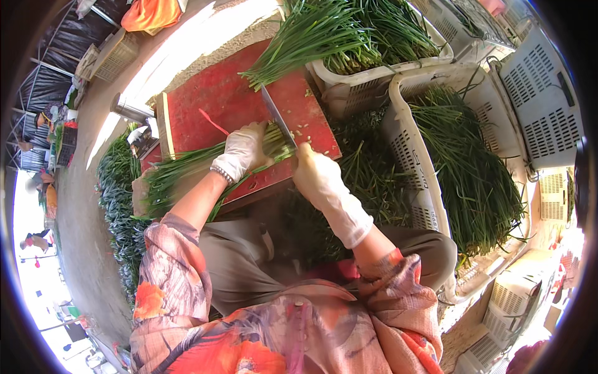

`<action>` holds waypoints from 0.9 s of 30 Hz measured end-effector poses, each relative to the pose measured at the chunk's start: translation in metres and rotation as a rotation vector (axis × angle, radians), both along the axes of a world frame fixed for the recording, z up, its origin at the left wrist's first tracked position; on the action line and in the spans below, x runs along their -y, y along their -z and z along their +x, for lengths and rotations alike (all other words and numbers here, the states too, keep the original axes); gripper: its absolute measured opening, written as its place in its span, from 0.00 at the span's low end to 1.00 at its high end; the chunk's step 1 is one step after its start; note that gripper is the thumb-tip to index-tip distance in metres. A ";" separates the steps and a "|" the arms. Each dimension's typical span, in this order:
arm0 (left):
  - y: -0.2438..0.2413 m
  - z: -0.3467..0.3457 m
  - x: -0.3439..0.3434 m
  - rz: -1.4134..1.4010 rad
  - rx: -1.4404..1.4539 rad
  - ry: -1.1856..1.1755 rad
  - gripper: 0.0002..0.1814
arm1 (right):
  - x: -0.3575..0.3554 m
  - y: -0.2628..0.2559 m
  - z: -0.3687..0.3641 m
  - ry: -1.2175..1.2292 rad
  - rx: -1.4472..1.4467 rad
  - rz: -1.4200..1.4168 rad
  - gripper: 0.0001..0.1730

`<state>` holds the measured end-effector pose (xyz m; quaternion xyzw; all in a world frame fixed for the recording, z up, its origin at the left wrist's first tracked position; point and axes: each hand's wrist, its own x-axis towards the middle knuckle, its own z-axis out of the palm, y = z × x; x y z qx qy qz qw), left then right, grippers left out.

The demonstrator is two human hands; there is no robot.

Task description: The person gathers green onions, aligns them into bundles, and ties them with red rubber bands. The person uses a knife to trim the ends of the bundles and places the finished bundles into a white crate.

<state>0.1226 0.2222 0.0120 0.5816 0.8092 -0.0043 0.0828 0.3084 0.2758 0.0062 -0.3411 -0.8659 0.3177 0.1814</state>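
Observation:
My left hand (243, 147), in a white glove, is closed around a bundle of long green leafy stalks (187, 168), which look like garlic chives, and presses it on a red board (201, 107). Its pale stem ends point right. My right hand (320, 175), also gloved, grips the handle of a knife (276, 112); the blade stands across the stem ends. Small cut bits lie beside the blade. A red strip (213, 121) sticks up by my left hand. Another loose bunch (308, 42) lies over the board's far edge and the crate behind.
White plastic crates of stalks stand at the far right (397, 68) and right (434, 187). Loose trimmings (369, 182) lie between the board and the right crate. A leafy heap (117, 210) is on the floor at left. Other people are far off at left.

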 end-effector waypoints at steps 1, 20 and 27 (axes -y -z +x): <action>0.000 -0.002 0.001 0.020 -0.005 0.005 0.43 | 0.004 -0.008 0.011 -0.010 0.032 -0.020 0.06; -0.010 0.009 -0.003 -0.187 -0.033 -0.023 0.49 | 0.017 0.053 -0.030 0.124 0.123 -0.024 0.09; 0.002 -0.001 0.011 0.043 0.017 0.038 0.55 | -0.025 0.049 0.045 0.378 0.207 0.079 0.10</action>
